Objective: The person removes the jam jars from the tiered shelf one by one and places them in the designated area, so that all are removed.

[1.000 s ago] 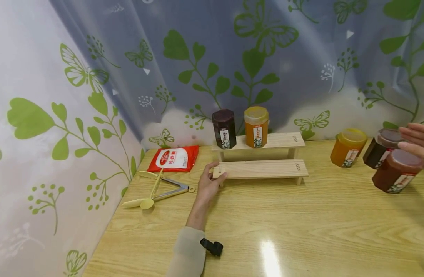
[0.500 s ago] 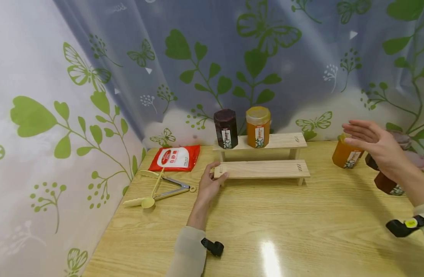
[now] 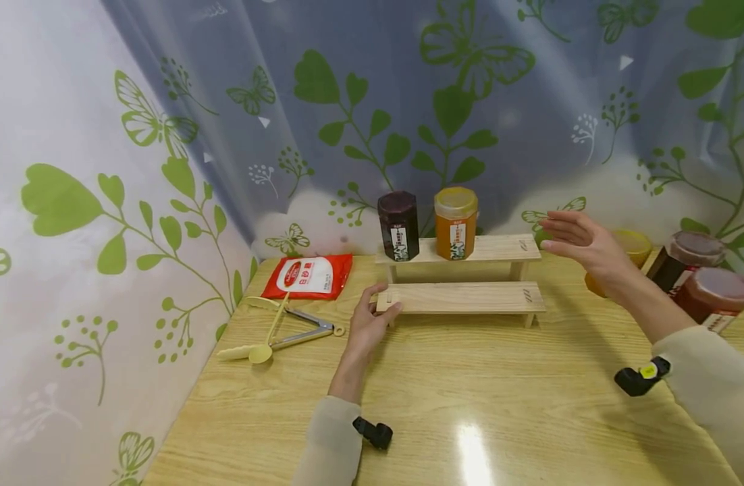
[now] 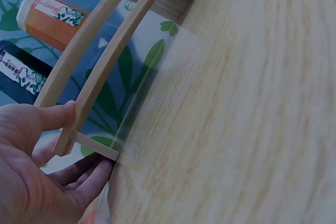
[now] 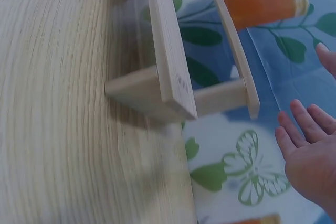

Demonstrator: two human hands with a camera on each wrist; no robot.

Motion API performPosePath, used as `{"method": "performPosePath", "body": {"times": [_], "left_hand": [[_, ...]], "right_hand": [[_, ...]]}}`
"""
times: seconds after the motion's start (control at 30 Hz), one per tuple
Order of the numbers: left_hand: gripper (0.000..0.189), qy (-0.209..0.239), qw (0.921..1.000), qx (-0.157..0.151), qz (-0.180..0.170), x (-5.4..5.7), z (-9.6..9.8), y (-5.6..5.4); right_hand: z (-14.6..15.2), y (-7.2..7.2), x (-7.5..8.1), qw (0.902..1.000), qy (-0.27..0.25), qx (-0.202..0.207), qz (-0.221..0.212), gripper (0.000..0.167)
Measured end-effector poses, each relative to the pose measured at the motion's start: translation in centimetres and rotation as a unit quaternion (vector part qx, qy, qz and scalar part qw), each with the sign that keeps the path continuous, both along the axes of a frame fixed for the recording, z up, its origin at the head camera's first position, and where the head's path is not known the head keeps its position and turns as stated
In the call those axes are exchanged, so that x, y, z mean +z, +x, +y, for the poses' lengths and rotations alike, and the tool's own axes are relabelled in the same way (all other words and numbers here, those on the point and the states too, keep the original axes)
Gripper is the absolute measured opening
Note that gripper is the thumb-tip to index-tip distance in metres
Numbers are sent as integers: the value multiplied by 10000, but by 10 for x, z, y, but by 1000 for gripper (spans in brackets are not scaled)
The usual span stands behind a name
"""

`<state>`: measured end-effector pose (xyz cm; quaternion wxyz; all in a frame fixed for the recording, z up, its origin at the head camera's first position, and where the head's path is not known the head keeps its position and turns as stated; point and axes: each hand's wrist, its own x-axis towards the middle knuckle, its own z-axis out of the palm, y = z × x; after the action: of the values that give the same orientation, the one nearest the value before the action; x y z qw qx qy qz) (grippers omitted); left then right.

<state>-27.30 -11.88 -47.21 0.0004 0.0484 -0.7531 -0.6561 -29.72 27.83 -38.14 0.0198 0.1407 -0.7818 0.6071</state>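
My left hand (image 3: pixel 367 329) grips the left end of the lower step of a two-step wooden rack (image 3: pixel 463 298). In the left wrist view the thumb of that hand (image 4: pixel 31 166) lies on the board and its fingers reach round the short leg. On the upper step stand a dark purple jar (image 3: pixel 399 226) and an orange jar (image 3: pixel 456 229), both upright with labels facing front. My right hand (image 3: pixel 591 248) holds nothing; its fingers are extended beside the upper step's right end. The right wrist view shows this hand (image 5: pixel 315 150) apart from the rack.
Right of the rack are a partly hidden yellow-lidded jar (image 3: pixel 632 244), a dark jar (image 3: pixel 691 253) and a red jar (image 3: pixel 715 297). At left lie a red-and-white bag (image 3: pixel 311 277), tongs (image 3: pixel 305 333) and a yellow spoon (image 3: pixel 260 354). A patterned curtain (image 3: pixel 360 101) hangs behind.
My right hand has moved left from beside the right-hand jars to near the rack's right end, fingers still extended. My left hand keeps its hold on the rack.
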Motion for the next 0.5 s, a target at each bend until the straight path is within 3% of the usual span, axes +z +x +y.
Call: {"method": "performPosePath", "body": {"times": [0.5], "left_hand": [[52,-16,10000,46,47,0,2,-1]], "right_hand": [[-64,-28,7,9977,187,411,-510,79]]}}
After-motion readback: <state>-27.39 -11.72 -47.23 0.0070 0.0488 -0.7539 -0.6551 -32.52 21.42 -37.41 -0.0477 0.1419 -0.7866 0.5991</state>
